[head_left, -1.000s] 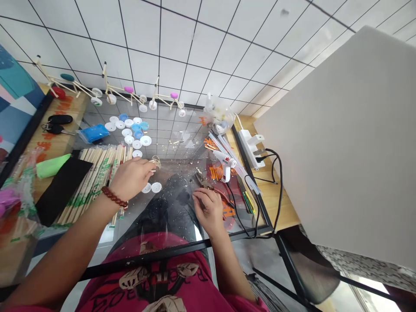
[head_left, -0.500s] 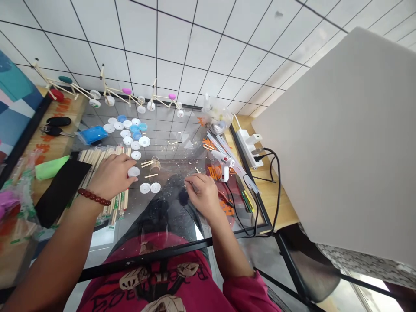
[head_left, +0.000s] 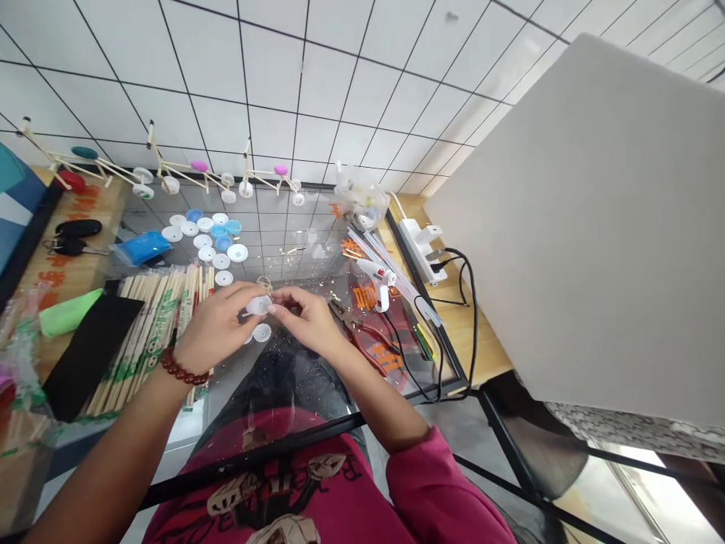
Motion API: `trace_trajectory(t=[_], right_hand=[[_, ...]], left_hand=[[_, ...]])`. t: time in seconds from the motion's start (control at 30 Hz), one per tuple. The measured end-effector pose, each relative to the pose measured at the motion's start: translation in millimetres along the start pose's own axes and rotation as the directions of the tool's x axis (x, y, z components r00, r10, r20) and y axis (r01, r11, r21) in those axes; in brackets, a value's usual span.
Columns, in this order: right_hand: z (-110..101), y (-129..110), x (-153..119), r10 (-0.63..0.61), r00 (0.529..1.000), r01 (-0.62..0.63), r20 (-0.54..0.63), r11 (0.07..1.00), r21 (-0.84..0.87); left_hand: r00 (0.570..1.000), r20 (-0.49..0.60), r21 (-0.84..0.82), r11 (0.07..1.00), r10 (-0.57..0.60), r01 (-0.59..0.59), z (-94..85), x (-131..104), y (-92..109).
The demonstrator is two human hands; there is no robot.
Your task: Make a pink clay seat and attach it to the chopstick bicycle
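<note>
A white plastic bottle cap [head_left: 259, 305] is pinched between both hands, above the glass tabletop. My left hand [head_left: 220, 326] closes thumb and fingers on its left side. My right hand [head_left: 304, 316] meets it from the right, with the thumb against the cap's edge. Just below lies another white cap [head_left: 261, 333], and a further one is partly covered by my left hand. A small coil of twine [head_left: 264, 284] shows behind the fingers. Loose white and blue caps [head_left: 220, 261] are spread beyond my left hand.
Wrapped chopsticks [head_left: 133, 340], black cloth [head_left: 91, 355] and a blue packet [head_left: 143, 247] lie left. At right are pliers [head_left: 365, 332], a glue gun [head_left: 381, 281], glue sticks [head_left: 408, 283] and a corded power strip [head_left: 420, 249]. Small stick-built tricycles [head_left: 263, 175] line the back edge.
My left hand has lifted the cap and moved right with it. My right hand has moved left to meet it, uncovering the pliers. The whole view has shifted slightly.
</note>
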State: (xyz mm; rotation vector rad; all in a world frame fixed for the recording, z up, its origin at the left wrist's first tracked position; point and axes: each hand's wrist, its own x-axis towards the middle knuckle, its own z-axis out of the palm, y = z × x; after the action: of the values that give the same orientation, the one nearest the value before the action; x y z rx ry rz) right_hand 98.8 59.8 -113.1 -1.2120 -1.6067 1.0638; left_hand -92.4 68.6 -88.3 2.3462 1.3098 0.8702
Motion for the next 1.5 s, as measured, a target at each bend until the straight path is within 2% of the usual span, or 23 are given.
trace_trajectory(t=[0.1,0.2,0.27,0.33,0.47,0.53,0.63,0.8,0.87,0.97,1.03,1.1,1.17,1.23,1.37,1.43,1.5], right_hand=[[4,6,7,0.093,0.996,-0.094,0.016,0.994,0.059],[4,12,10,0.127,0.989,-0.125,-0.074,0.992,0.02],[1,16,11,0.14,0.978,-0.136,-0.153,0.99,0.032],[-1,19,10,0.163,0.97,-0.148,-0.183,0.985,0.093],[-4,25,8,0.209,0.965,-0.179,-0.159,0.967,0.183],[-4,26,7,0.199,0.967,-0.173,-0.162,0.972,0.159],[-5,27,7,0.147,0.971,-0.13,-0.191,0.986,0.101],[-5,25,6,0.053,0.976,-0.039,-0.213,0.997,0.069],[-3,25,5,0.068,0.979,-0.05,-0.19,0.994,0.099],[-1,23,2,0.088,0.985,-0.07,-0.149,0.99,0.122],[0,21,0,0.066,0.987,-0.054,-0.145,0.995,0.082],[-1,18,-3,-0.002,0.99,0.001,-0.14,1.0,-0.001],[-3,14,-5,-0.086,0.989,0.075,-0.119,0.993,-0.096],[-6,10,-6,-0.151,0.983,0.135,-0.1,0.979,-0.153],[-6,5,-8,-0.194,0.967,0.171,-0.165,0.975,-0.141],[-5,5,-9,-0.184,0.962,0.156,-0.199,0.976,-0.15],[-4,6,-9,-0.19,0.963,0.154,-0.191,0.97,-0.187]], left_hand=[[0.998,0.0,0.004,0.998,0.058,-0.058,8.2,0,2],[0.998,-0.028,0.051,0.997,0.059,-0.057,9.6,-2,-2],[0.997,-0.081,0.086,0.996,0.012,-0.005,7.2,-5,-7],[0.989,-0.136,0.106,0.992,-0.053,0.068,4.2,-7,-12],[0.981,-0.078,0.105,0.978,-0.175,0.183,1.3,-10,-20],[0.972,-0.027,0.101,0.967,-0.234,0.235,2.1,-11,-21],[0.96,-0.02,0.089,0.956,-0.279,0.28,4.4,-13,-24],[0.968,-0.016,0.11,0.962,-0.25,0.25,4.7,-13,-24],[0.972,-0.042,0.063,0.97,-0.231,0.234,4.7,-11,-17],[0.955,-0.062,-0.182,0.944,-0.289,0.274,8.6,-9,1],[0.949,-0.018,-0.339,0.895,-0.314,0.289,14.2,-9,11],[0.945,0.02,-0.421,0.855,-0.326,0.303,20.5,-10,18],[0.919,0.069,-0.494,0.787,-0.388,0.37,25.4,-12,22],[0.862,0.158,-0.611,0.638,-0.482,0.469,27.9,-13,23],[0.735,0.344,-0.796,0.235,-0.584,0.559,28.3,-12,28],[0.696,0.391,-0.817,0.121,-0.603,0.564,28.9,-11,31],[0.682,0.389,-0.828,0.09,-0.619,0.553,30.6,-11,34]])
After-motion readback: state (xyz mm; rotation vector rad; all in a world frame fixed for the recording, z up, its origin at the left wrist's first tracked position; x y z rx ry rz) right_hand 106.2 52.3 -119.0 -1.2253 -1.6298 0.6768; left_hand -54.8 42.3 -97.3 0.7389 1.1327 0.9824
